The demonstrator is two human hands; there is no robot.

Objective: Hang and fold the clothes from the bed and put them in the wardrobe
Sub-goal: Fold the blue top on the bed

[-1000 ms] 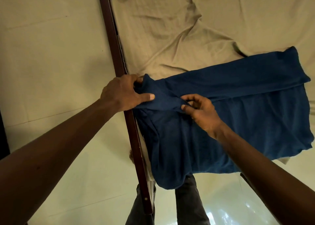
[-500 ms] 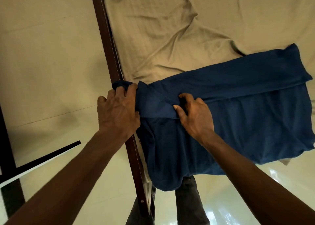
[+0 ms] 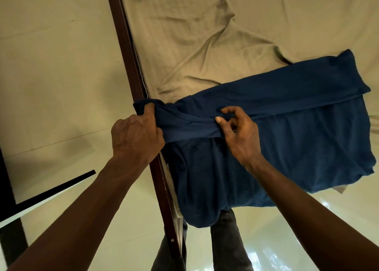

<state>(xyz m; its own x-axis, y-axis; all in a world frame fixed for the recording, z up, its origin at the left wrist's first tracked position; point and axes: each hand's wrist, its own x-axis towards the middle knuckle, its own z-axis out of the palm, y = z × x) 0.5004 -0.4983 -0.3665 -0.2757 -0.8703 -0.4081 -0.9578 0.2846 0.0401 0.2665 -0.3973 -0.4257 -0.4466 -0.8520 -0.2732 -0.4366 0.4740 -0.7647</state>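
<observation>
Tauter now, the soft blue sleeve [image 3: 188,127] is crossing the wooden rail [image 3: 127,51]. I'm watching left hand [image 3: 137,137] gripping, right hand [image 3: 240,133] pinching it.

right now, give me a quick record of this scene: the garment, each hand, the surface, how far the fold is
garment: blue garment, lying on the bed sheet, near part drooping past the bed edge
left hand: left hand grips the garment's bunched end, over the wooden bed rail
right hand: right hand pinches the taut band of cloth running between the hands
fold: far edge turned over along its length; not yet a finished fold
below: dark trousers of the person
</observation>
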